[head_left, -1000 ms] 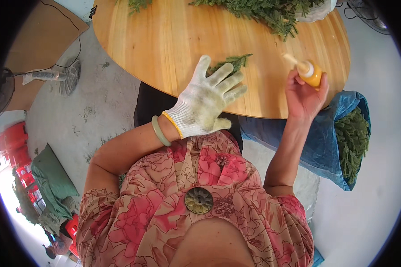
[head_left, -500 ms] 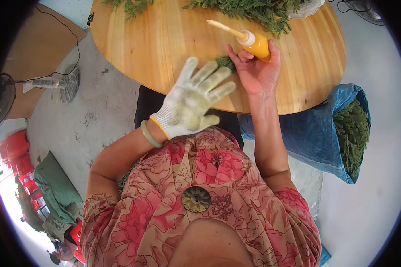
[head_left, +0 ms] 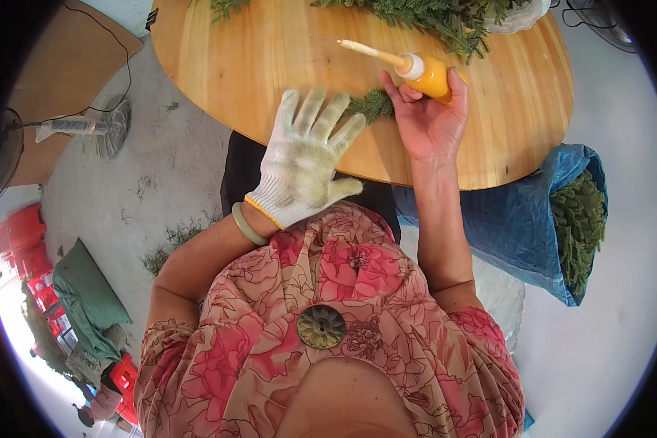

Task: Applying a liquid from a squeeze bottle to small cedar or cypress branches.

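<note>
My left hand (head_left: pixel 305 157), in a stained white knit glove with a yellow cuff, is held palm up at the near table edge. Its fingers are spread and nothing lies in it. In my right hand (head_left: pixel 434 131) is a yellow squeeze bottle (head_left: pixel 432 77) with a white collar and a long pale nozzle pointing left. A thin strand sticks out from the nozzle tip. Between the two hands a short green fir sprig (head_left: pixel 372 106) rests on the round wooden table (head_left: pixel 270 55).
Fir branches (head_left: pixel 423 20) lie along the far side, beside a clear plastic bag (head_left: pixel 517 17). On the right a blue sack (head_left: pixel 489 215) full of greenery leans by the table. A wrapped stand (head_left: pixel 87 127) and a brown board (head_left: pixel 58 66) are on the left, plant scraps (head_left: pixel 179 233) on the floor.
My gloved left hand has moved a little left, away from my right hand, and more of the sprig shows. The bottle stays in my right hand, shifted slightly right.
</note>
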Demonstrator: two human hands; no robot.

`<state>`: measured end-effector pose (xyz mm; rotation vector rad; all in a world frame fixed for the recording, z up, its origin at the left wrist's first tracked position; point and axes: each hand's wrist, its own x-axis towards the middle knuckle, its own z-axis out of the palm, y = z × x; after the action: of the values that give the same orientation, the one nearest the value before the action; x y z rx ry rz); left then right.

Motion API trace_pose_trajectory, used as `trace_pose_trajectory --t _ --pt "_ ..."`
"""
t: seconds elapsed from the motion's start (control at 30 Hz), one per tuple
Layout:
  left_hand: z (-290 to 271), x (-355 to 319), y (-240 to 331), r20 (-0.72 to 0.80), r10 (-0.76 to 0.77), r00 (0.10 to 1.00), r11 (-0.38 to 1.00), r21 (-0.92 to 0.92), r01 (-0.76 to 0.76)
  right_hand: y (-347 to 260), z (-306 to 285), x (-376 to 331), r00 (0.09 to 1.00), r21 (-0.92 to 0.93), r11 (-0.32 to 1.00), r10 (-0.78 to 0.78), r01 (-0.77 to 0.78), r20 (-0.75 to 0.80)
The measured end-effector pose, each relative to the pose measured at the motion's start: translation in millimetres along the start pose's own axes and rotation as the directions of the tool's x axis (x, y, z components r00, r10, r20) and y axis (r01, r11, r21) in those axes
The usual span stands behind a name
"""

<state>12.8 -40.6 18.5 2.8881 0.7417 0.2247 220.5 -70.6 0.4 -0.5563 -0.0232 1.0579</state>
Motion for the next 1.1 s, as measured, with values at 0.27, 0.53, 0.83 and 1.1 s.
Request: trace_pose_trajectory --t 0.27,0.53,0.83,1.1 --pt "7 -3 -5 -0.006 -0.005 1.0 0.999 0.048 0.006 -40 -11 -4 0.996 0.029 1.0 0.002 -0.005 0.086" --pt "11 -5 -9 -0.012 -0.007 1.0 0.999 -0.037 0.007 -112 -23 -24 0.964 -0.416 0.872 -0.263 0.257 0.043" --pt "5 -3 -10 -0.03 0.035 0.999 0.999 -0.024 -0.036 -82 -30 -30 0.942 -0.522 0.801 -0.336 0.294 0.015" --pt "1 -2 -9 -0.013 0.048 0.999 0.999 -0.011 -0.048 -77 -23 -29 0.918 -0.593 0.714 -0.379 0.372 0.12"
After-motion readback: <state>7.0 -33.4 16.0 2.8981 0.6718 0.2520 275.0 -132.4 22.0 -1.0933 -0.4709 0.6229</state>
